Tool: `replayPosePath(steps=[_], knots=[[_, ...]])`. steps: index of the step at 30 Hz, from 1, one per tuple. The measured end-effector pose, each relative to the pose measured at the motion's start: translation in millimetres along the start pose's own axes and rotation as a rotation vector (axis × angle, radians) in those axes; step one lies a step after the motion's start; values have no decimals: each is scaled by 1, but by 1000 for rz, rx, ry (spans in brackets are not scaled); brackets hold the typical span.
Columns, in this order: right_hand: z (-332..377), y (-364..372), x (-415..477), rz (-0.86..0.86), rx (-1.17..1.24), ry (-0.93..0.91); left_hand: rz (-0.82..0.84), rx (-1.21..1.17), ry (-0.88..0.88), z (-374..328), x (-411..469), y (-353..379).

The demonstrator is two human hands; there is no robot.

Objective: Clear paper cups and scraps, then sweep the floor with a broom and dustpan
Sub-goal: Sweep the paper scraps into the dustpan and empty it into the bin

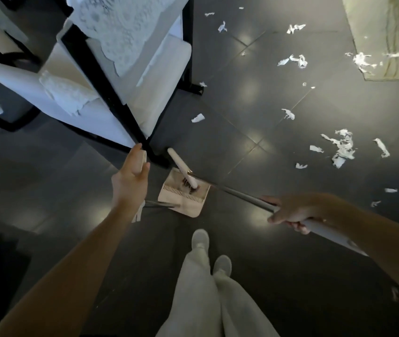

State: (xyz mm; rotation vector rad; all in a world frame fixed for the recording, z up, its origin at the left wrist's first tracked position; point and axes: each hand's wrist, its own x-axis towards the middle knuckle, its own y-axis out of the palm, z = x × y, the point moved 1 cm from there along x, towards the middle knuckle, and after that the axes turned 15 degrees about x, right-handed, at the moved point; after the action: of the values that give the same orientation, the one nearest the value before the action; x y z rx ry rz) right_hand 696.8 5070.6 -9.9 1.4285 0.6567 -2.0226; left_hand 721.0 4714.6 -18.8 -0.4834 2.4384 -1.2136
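Down on the dustpan (181, 201), the broom (230, 189), in the right hand (291, 211).

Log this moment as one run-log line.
phase: sweep setup | left hand: holds dustpan handle | right hand: grips broom handle | broom head: in dustpan | paper scraps: on floor, unswept

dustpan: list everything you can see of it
The dustpan is a pale pinkish-beige tray, plastic by the look, with a row of comb teeth across it. It sits on the dark tiled floor beside a black chair leg. A thin grey pole rises from its near side to a white grip held by the left hand. The broom, held by the right hand, rests its dark bristles in the pan. No white scraps show inside.
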Motion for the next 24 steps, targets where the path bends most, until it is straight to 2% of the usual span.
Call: replayPosePath(steps=[7,12,17,21,24], knots=[[74,-80,22,-110,-91,-145,-36,1,68,-54,72,21],[168,-136,62,-196,-266,-175,-34,-85,-43,-81,157,37],[257,-173,129,-331,-436,-205,-72,39,76,-108,248,42],[303,-180,169,-274,-569,-162,-99,34,-49,-120,292,49],[303,-186,170,-167,-637,-116,-89,11,-24,-140,312,58]])
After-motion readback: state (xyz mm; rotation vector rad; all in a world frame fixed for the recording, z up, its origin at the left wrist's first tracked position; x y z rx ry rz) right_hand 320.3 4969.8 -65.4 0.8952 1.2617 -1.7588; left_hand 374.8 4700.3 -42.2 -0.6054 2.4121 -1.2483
